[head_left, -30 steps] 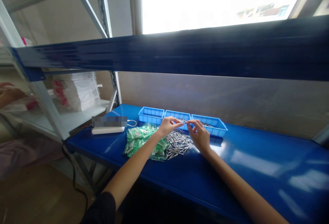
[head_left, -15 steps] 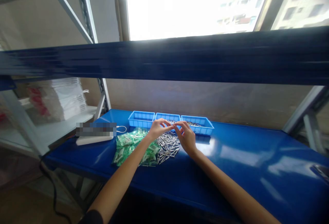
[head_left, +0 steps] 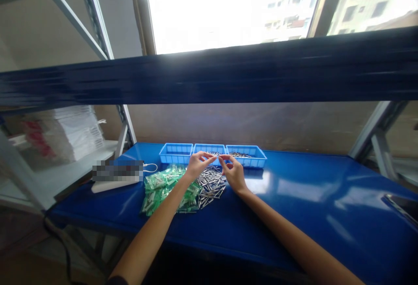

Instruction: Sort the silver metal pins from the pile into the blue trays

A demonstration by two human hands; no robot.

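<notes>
My left hand (head_left: pixel 197 164) and my right hand (head_left: pixel 234 173) meet fingertip to fingertip over a heap of small metal pins (head_left: pixel 210 183) on the blue shelf (head_left: pixel 294 202). Both hands are pinched; whatever sits between the fingertips is too small to name. Left of the pins lies a pile of green plastic pieces (head_left: pixel 163 187), partly under my left forearm. Just behind the hands three light-blue trays stand in a row: the left tray (head_left: pixel 175 153), the middle tray (head_left: pixel 209 149) and the right tray (head_left: pixel 247 155), the latter two holding some pins.
A white device with a cable (head_left: pixel 112 184) lies at the shelf's left end. A dark blue shelf beam (head_left: pixel 228 76) crosses overhead. White stacked packages (head_left: pixel 70 132) sit on a neighbouring rack at left. A dark flat object (head_left: pixel 403 204) lies at the far right.
The camera view has swung to the right, so everything sits further left in frame. My hands stay pinched together over the pins, hardly moving relative to them.
</notes>
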